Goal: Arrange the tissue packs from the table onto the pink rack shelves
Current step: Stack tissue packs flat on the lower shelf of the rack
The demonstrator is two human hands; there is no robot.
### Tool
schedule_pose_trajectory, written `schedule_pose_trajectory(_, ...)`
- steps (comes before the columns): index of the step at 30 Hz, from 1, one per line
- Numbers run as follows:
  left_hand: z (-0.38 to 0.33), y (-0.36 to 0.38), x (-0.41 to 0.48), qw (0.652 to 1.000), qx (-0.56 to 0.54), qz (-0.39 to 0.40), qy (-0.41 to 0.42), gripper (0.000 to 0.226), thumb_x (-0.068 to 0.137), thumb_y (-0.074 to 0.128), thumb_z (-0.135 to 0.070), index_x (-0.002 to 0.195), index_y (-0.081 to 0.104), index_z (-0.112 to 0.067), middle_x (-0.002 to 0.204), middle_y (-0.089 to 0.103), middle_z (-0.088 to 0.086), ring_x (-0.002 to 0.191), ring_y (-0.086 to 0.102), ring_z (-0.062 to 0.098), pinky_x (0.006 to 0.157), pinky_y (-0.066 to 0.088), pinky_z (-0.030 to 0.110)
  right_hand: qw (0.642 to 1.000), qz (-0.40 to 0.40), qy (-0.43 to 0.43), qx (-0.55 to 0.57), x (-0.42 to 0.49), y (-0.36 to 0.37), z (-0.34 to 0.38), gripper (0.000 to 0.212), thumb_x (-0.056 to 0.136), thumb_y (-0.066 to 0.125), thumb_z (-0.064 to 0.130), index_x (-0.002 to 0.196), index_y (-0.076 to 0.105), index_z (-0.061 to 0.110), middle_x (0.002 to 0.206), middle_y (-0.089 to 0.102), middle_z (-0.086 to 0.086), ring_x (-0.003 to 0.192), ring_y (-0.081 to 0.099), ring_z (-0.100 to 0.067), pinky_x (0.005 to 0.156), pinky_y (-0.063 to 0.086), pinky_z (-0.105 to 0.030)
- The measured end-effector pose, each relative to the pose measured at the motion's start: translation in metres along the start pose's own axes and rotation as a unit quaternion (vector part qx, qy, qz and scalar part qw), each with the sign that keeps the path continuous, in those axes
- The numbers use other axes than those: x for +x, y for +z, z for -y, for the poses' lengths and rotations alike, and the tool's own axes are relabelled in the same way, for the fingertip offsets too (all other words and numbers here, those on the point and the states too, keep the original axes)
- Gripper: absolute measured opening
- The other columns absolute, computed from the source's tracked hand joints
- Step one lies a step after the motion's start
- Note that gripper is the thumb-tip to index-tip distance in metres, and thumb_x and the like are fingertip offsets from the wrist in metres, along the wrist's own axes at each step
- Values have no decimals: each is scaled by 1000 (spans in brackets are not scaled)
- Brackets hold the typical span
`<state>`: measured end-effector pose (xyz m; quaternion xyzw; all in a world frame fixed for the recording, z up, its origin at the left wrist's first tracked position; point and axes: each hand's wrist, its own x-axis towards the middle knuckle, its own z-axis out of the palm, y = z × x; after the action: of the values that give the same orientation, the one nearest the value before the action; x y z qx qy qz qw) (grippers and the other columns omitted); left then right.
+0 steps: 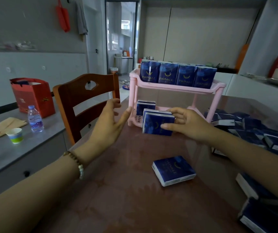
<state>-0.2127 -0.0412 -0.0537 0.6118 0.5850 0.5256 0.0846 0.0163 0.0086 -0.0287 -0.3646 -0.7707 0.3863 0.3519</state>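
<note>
- Kitchen table, mid-sort: person's right hand (pixel 190 126) grips a small bunch of Twinkle tissue packs (pixel 158 124), thumb on the front face, fingers over the top & back. The bunch is held upright on edge at the mouth of the pink rack (pixel 177 88), prob. so it slots in standing like the rest.
- Left hand (pixel 108 125) is flat & wide, holding nothing, palm turned inward just beside the rack's left front post. It looks poised to steady the rack or guide the bunch in.
- Top row (pixel 177 75): four packs upright, labels out, filling the upper shelf's front. That is likely why work is on the tier below.
- Lower shelf (pixel 139 118): a pack or two, the rear packs (pixel 145 105), stand at the left back, beyond the held bunch. Rest of that tier is hidden by the hand, so can't tell.
- One loose pack (pixel 173 170) lies flat on the brown table (pixel 118 199), near the person, betw. the forearms; likely the next pickup.
- Heap of packs (pixel 252 130) along the table's right side, close to the right arm; this is the supply.
- Judged approx. halfway done; the heap looks bigger than the free shelf room.
- Left bkgd: wooden chair (pixel 84 101), then water bottle (pixel 34 119), paper cup (pixel 15 135) & red gift bag (pixel 32 96) on a grey counter.
</note>
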Motion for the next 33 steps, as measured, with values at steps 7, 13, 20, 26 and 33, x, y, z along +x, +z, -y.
schedule_pose_trajectory(7,39,29,23,983,19,135,-124,62,92,46,-44,144,29,-15,147,39,9,131,43,24,105,38,38,998,-57,37,0,54,4,-26,45,77,74,13,117,54,9,111,62,-3,93,61,-13,74,51,-12)
schedule_pose_trajectory(13,42,40,34,980,22,178,-80,49,95,42,-40,135,45,-12,133,56,10,116,56,22,100,44,35,997,-55,28,-46,92,1,-48,49,76,74,10,119,50,9,110,58,-8,83,56,-10,65,47,-7)
schedule_pose_trajectory(20,45,44,34,980,69,170,-75,51,94,38,-46,137,40,-17,136,53,8,117,54,23,97,43,34,994,-53,29,-93,108,5,-64,50,76,76,12,120,51,11,108,51,-3,90,52,-16,66,44,-9)
schedule_pose_trajectory(26,46,44,34,981,71,166,-71,50,95,37,-45,136,41,-18,133,55,7,113,56,21,94,44,32,995,-65,37,-71,119,13,-69,54,75,75,4,121,47,5,108,49,-3,76,51,-3,54,44,-2)
schedule_pose_trajectory(33,44,43,33,979,73,174,-80,53,94,37,-46,139,37,-18,135,54,7,114,55,21,96,45,34,992,-70,42,-100,121,15,-69,62,71,79,8,123,44,7,114,52,-7,86,52,-13,68,46,-13)
